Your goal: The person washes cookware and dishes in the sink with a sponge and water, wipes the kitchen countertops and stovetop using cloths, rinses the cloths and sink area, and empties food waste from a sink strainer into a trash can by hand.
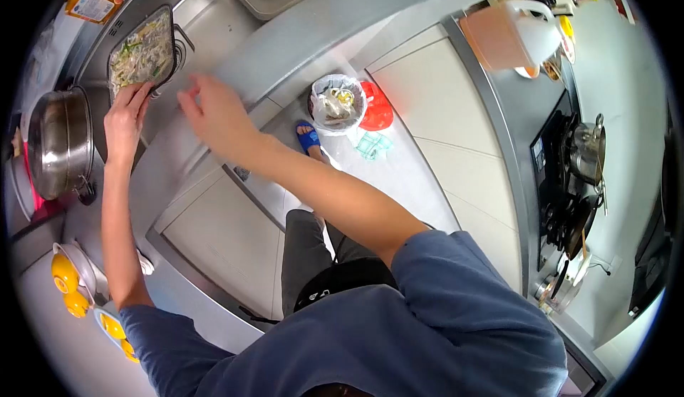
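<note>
A rectangular, dark-rimmed strainer basket (142, 48) with shredded pale and green food scraps in it is at the sink (206, 23), at upper left. My left hand (127, 115) grips its near end, the fingertips at the rim and partly hidden by the hand itself. To the right of the basket, my right hand (217, 112) hangs over the sink's front edge, slightly blurred. Its fingers are loosely bent and apart, with nothing seen between them. Part of a round drain shows beside the basket.
A large steel pot (60, 144) stands left of my left arm. On the floor are a lined trash bin (338, 103) and a red plastic bag (376, 105). A stove (556, 176) with pots is at right, near a big plastic jug (506, 35). Yellow fruit (65, 272) sits at lower left.
</note>
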Demonstrator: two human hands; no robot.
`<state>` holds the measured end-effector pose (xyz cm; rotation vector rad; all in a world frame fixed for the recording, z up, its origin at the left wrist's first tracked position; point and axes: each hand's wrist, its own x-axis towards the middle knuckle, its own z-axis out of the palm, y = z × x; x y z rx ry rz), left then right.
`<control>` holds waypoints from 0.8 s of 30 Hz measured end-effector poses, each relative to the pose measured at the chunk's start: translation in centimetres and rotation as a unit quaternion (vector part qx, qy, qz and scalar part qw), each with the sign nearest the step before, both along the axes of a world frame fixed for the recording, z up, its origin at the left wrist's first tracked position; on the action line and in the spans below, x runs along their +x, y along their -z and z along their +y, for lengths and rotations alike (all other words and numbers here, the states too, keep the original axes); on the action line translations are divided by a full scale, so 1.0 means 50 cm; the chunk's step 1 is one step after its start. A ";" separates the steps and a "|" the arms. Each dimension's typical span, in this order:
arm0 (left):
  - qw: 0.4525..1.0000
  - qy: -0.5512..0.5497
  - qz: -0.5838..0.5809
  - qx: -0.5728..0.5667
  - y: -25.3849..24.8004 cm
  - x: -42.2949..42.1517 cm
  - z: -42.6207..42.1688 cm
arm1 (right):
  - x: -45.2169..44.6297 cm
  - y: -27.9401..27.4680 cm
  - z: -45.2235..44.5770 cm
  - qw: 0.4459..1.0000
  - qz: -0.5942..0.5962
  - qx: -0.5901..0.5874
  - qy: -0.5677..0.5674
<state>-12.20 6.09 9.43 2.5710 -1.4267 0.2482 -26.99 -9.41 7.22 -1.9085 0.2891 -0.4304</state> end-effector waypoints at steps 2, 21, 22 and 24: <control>0.999 0.041 -0.023 0.000 -0.073 -0.083 -0.024 | -0.027 -0.042 -0.026 0.955 0.072 0.286 0.018; 0.934 0.325 0.059 -0.137 0.409 -0.581 -0.466 | -0.589 0.371 -0.465 0.917 0.115 0.360 0.128; 0.936 0.315 0.078 -0.135 0.494 -0.587 -0.486 | -0.595 0.452 -0.488 0.907 0.119 0.378 0.141; 0.939 0.302 0.084 -0.139 0.670 -0.606 -0.515 | -0.583 0.611 -0.537 0.903 0.132 0.374 0.167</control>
